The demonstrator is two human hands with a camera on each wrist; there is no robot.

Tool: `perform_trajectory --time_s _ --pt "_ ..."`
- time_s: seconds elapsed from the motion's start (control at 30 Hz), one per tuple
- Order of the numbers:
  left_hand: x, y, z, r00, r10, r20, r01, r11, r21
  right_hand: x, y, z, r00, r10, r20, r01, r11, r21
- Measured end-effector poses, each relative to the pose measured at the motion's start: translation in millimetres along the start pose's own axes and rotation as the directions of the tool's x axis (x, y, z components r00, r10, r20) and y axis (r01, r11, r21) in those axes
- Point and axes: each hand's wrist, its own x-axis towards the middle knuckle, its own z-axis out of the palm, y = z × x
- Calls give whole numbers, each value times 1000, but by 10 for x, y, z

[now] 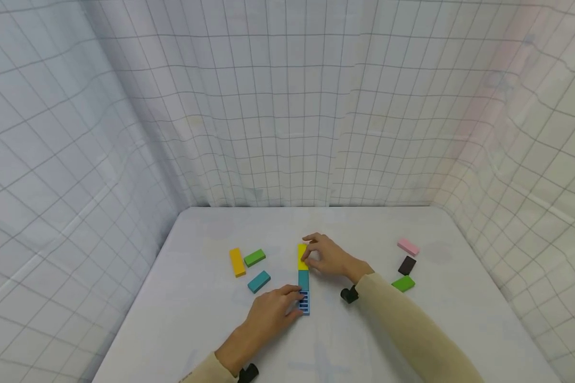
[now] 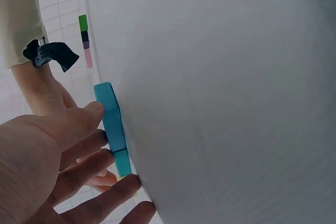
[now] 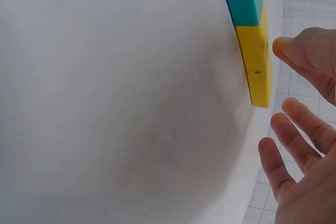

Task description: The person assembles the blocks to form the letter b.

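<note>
Row of three blocks set end to end, mid-surface, running away from the person; nearest, a slotted blue block (image 1: 304, 305); then a teal block (image 1: 304, 280); farthest, a yellow block (image 1: 301, 252), butted against the teal one.

Left hand (image 1: 270, 314) beside the near part of the row, at the blue block; fingers (image 2: 86, 171) spread and relaxed, lightly bent, not wrapped round anything; tips meet the row's left edge, exact contact hard to tell. Right hand (image 1: 333, 258) at the yellow block; thumb and fingers parted, holding nothing; a gap shows from the wrist side.

Left of the row, an orange block (image 1: 237, 262), a green block (image 1: 255, 258) near it, and a second teal block (image 1: 259, 282) closer to the person; well off to the right, a pink block (image 1: 408, 247), a black block (image 1: 407, 265) and another green block (image 1: 403, 283), partly behind the right sleeve (image 1: 407, 324); white surface (image 1: 211, 319) beneath all; grid-lined cloth (image 1: 297, 106) hanging around.
</note>
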Motion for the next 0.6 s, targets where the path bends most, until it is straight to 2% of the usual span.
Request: perform_trajectory --time_s 0.37,0.47,0.6 --pt "-25 10 37 999 -2 -33 2 1000 -2 139 -54 8 998 -56 9 56 998 1" --pt "-45 14 19 1000 13 -7 -13 1000 8 195 -79 12 998 -67 19 67 998 5" --pt "-89 13 -14 996 53 73 -56 997 43 228 -111 14 997 -60 37 60 998 4"
